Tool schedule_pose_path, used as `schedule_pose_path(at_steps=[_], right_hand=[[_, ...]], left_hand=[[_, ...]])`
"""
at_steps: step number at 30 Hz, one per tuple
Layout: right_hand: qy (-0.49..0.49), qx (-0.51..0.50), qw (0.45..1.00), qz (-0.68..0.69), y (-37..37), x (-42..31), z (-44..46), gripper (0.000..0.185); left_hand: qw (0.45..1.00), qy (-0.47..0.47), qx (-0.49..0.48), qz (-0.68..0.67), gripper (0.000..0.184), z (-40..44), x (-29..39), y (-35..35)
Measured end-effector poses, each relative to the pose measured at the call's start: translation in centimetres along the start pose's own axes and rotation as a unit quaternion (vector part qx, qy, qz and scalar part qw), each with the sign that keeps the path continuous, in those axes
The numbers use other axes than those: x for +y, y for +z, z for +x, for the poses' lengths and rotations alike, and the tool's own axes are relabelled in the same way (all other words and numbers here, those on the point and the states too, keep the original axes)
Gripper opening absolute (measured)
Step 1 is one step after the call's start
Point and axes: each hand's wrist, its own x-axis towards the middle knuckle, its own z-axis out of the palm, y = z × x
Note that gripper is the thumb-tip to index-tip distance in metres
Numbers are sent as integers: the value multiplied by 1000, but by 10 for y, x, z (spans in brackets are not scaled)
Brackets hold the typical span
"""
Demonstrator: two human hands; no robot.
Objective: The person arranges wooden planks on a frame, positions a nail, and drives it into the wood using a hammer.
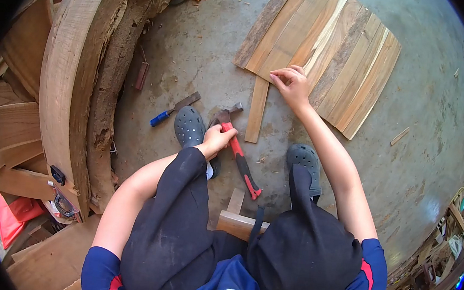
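A red and black hammer [238, 154] is in my left hand [218, 139], gripped near its head, above the floor between my feet. My right hand [293, 86] is over the lower left edge of a panel of wooden strips [328, 48], thumb and index finger pinched together; whatever is between them is too small to make out. A narrow wooden strip [256, 111] sticks out from under the panel's near edge. The blue-handled chisel [161, 118] lies on the floor left of my left shoe.
A thick timber beam [66, 86] runs along the left, with stacked boards [15, 126] beyond it. Wood scraps [423, 289] line the lower right edge. Between my legs is a small wooden piece [239, 224]. A small brown block [141, 76] lies near the beam.
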Motion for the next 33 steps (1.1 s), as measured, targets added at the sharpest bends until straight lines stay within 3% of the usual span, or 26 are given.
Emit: schedule_pose_path(at_steps=[1, 3, 7, 12, 14, 22, 33], right_hand=[[-55, 20, 998, -21, 2, 1, 0, 9], [-60, 18, 998, -27, 5, 3, -2, 8], [-98, 47, 992, -68, 9, 1, -5, 9], [-74, 47, 994, -61, 13, 3, -4, 7], [-65, 47, 995, -63, 13, 5, -4, 8], [-61, 38, 995, -66, 14, 7, -3, 9], [-48, 35, 997, -50, 13, 8, -3, 10]], left_hand=[[1000, -2, -1, 0, 28, 2, 0, -1], [993, 71, 44, -84, 23, 9, 2, -3], [972, 94, 33, -211, 15, 8, 10, -7], [960, 111, 16, -255, 18, 19, 1, -12], [945, 111, -47, -303, 25, 15, 2, -12], [975, 135, -77, -160, 27, 14, 27, 5], [974, 82, -62, -204, 24, 14, 48, 9]])
